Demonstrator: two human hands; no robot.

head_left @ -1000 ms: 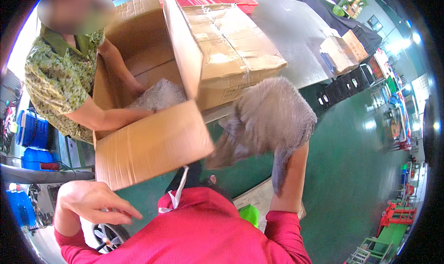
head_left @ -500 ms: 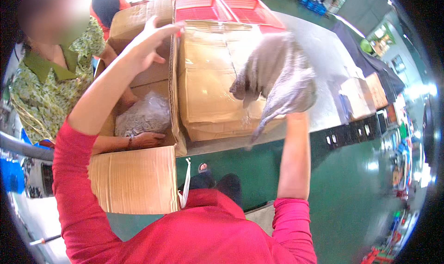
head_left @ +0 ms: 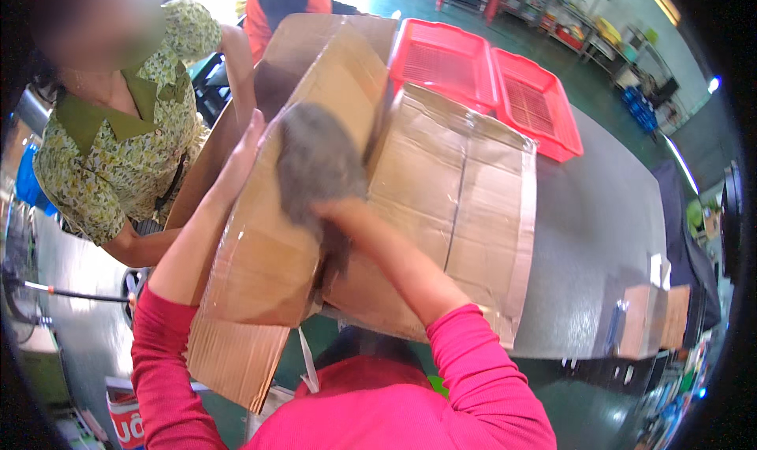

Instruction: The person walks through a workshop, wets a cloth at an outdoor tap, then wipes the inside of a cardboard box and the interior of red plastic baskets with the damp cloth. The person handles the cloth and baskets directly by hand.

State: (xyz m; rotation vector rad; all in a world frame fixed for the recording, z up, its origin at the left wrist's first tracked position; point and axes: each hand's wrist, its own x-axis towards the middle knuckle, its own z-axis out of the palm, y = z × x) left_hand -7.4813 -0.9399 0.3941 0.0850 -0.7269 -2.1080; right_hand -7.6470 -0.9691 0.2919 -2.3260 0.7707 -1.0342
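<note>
My right hand grips a grey cloth, smeared by motion, and holds it over the long cardboard panel of the left carton. My left hand lies along the far-left edge of that panel with its fingers stretched out. Much of the left hand shows only edge-on, and the carton's inside is mostly hidden behind the panel. Right beside it stands a second carton, its flaps shut and covered with clear tape. A corrugated flap hangs at the left carton's near end.
Across the left carton stands a person in a patterned green shirt, one forearm against its side. Another person in orange is behind. Two red plastic baskets sit on the grey table. Small cardboard pieces stand at its right edge.
My right hand has swung the cloth leftward from above the taped carton to the left carton's panel. My left hand has come down to the panel's edge. The view has shifted, and the plastic bag is hidden.
</note>
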